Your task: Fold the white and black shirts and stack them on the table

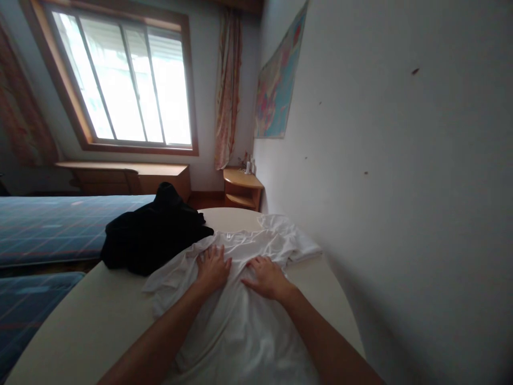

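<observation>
White shirt (pixel 244 342) rumpled across the round table (pixel 80 321)! Left hand (pixel 214 270) presses it, fingers spread; right hand (pixel 267 278) rests loosely open, neither visibly gripping. Light, even outward strokes would ease creases best.

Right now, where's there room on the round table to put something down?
The round table is bare between the black cloth, left forearm and near-left edge. Smaller bare patches: right of the white shirt, and at the far edge. The middle is crowded: left hand and right hand lie on the shirt.
</observation>
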Motion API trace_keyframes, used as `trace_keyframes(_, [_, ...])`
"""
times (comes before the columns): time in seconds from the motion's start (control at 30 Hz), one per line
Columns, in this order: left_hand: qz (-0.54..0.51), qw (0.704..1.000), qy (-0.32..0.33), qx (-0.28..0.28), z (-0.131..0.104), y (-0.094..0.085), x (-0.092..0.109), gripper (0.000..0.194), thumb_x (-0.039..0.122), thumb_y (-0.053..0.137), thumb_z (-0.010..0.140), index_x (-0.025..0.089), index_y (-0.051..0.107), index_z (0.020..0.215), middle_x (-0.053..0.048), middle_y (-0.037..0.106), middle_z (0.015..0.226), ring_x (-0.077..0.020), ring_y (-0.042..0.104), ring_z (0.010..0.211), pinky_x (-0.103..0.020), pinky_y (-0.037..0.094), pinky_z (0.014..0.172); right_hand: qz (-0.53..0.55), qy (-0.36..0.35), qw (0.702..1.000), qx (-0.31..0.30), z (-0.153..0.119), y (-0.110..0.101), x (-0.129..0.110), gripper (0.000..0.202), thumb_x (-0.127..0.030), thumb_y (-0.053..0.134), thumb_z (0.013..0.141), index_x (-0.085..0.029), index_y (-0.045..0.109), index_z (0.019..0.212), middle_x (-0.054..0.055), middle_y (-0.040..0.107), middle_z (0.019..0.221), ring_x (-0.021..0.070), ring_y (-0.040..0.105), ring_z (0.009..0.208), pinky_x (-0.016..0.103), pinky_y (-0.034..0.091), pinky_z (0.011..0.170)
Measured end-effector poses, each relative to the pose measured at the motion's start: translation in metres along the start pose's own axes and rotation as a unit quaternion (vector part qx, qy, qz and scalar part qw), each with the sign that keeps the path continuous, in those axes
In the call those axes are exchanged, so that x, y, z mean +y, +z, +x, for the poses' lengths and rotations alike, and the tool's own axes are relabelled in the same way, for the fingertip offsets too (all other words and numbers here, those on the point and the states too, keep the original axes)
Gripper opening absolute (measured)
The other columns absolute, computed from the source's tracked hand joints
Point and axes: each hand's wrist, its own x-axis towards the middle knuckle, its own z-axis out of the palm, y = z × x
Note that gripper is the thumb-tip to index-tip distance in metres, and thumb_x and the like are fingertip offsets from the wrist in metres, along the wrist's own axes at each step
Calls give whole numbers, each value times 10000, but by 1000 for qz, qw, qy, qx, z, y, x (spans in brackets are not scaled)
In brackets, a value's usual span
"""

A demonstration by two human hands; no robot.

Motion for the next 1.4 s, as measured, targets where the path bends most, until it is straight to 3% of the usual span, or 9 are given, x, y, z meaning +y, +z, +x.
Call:
trace_keyframes(0.13, [3,999,-52,-16,19,6,-4,599,430,465,939,129,464,1457,-232,379,1542,-463,373,1366,-703,279,1054,-22,51,998,31,31,-9,17,269,-364,551,931,-204,690,1098,81,711,1108,237,622,1045,323,441,896])
trace_keyframes(0.3, [2,996,-90,-7,30,10,8,658,369,542,857,60,490,1435,-315,427,1471,-550,413,1300,-765,276,992,-69,178,972,138,58,-26,58,312,-209,432,974,-194,657,1189,111,670,1221,227,582,1133,302,421,921])
trace_keyframes(0.5, [-31,997,68,20,30,18,16,604,169,469,873,148,446,1476,-148,422,1542,-271,356,1434,-425,275,1168,-80,335,930,126,60,-33,111,339,-347,509,945,-112,690,1109,205,669,1167,351,586,1134,424,466,883])
trace_keyframes(0.57, [-41,994,103,8,30,20,15,545,196,458,905,207,487,1449,-109,453,1528,-260,379,1423,-438,280,1166,-73,343,930,112,58,-28,121,318,-367,561,915,-129,707,1066,199,676,1155,356,602,1115,429,472,869])
trace_keyframes(0.67, [-29,997,77,9,32,24,14,457,336,454,961,262,541,1403,-94,462,1523,-319,353,1435,-524,256,1162,-54,345,930,111,59,-23,132,246,-344,572,905,-184,706,1035,151,699,1116,315,631,1078,388,477,845])
trace_keyframes(0.87, [-14,999,26,27,32,22,15,524,393,508,929,189,529,1411,-141,463,1515,-391,331,1432,-580,231,1160,45,341,925,165,65,-27,159,242,-195,579,866,-169,650,1097,84,728,950,202,681,917,262,472,777])
trace_keyframes(1.0, [-60,991,112,31,32,16,15,533,292,548,882,177,519,1401,-118,435,1536,-316,314,1454,-481,246,1196,66,331,926,167,65,-26,175,382,-183,620,824,-143,630,1204,89,732,990,187,688,897,234,474,759])
trace_keyframes(1.2, [-81,985,153,-20,30,20,16,477,337,500,939,235,519,1405,-82,418,1553,-304,314,1460,-489,257,1197,101,319,930,153,68,-17,178,173,-301,672,810,-167,747,888,99,754,868,240,711,882,281,493,772])
trace_keyframes(1.4, [-83,979,177,-58,29,17,16,526,409,508,945,278,463,1453,-59,352,1595,-297,201,1507,-536,183,1211,135,319,914,211,73,-21,179,313,-327,563,916,-143,644,1156,125,735,1044,211,691,967,284,491,839])
